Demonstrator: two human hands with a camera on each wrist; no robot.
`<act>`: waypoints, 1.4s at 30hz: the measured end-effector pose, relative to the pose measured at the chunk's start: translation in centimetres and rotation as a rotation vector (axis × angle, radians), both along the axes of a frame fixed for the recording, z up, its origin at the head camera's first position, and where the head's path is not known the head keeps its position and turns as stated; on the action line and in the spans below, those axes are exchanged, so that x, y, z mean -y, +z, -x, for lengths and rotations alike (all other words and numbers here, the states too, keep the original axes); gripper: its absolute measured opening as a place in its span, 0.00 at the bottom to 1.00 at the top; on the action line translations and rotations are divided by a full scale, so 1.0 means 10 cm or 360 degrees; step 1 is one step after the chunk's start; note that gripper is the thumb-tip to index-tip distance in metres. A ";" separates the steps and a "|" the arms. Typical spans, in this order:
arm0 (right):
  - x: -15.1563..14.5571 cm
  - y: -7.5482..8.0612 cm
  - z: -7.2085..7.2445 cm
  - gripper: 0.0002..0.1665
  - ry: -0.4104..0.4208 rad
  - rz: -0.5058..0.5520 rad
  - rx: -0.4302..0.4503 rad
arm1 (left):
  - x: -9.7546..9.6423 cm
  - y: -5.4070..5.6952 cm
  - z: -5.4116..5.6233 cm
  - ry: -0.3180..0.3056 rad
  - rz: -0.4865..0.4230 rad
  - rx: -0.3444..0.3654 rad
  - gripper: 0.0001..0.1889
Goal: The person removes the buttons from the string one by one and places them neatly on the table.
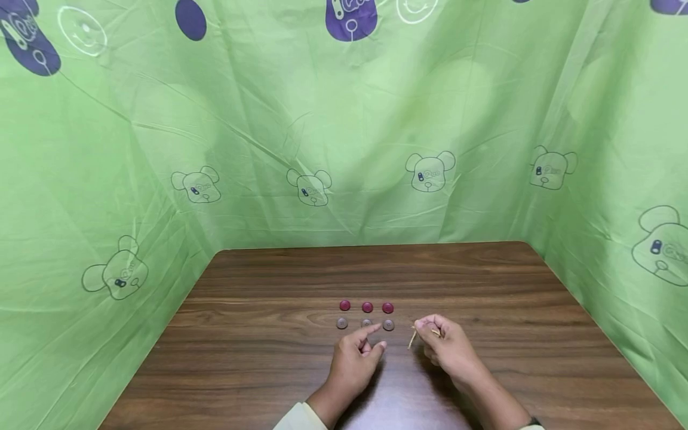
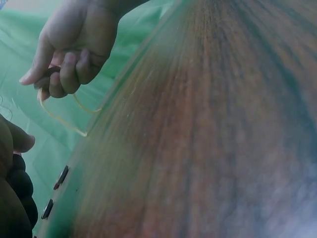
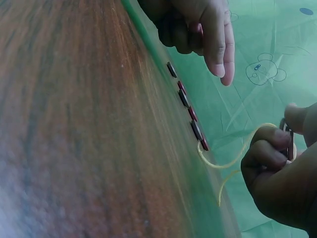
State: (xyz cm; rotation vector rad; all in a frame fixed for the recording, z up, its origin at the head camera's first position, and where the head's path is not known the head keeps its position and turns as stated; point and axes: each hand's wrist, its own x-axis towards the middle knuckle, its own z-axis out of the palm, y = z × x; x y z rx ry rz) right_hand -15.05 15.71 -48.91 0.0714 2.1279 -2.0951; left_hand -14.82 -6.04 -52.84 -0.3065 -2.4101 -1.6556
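Note:
My right hand (image 1: 448,352) pinches a thin yellow string (image 1: 412,340) whose loose ends hang below the fingers. In the right wrist view, a small dark piece (image 3: 290,144) shows edge-on between that thumb and the fingers; I cannot tell what it is. Over the front row of buttons hovers my left hand (image 1: 352,361), its index finger and thumb extended and the other fingers bent in, holding nothing. That row is three grey-brown buttons (image 1: 341,323), the middle one partly hidden behind the index finger. Behind them lie three dark red buttons (image 1: 367,307) in a matching row.
The buttons lie on a brown wood-grain table (image 1: 258,358) with rounded far corners. Green curtains (image 1: 365,209) printed with bear faces and purple shapes hang around its back and sides.

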 end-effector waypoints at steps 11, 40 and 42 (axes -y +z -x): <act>-0.03 0.02 0.00 0.24 -0.0002 0.0049 -0.0033 | 0.00 0.02 -0.03 -0.0062 0.0002 -0.0095 0.17; -0.07 0.02 -0.02 0.28 0.0261 -0.0064 -0.0193 | 0.01 0.04 -0.07 -0.0248 -0.0088 -0.0239 0.18; -0.07 0.02 -0.02 0.27 0.0270 -0.0060 -0.0221 | 0.02 0.05 -0.07 -0.0267 -0.0111 -0.0244 0.18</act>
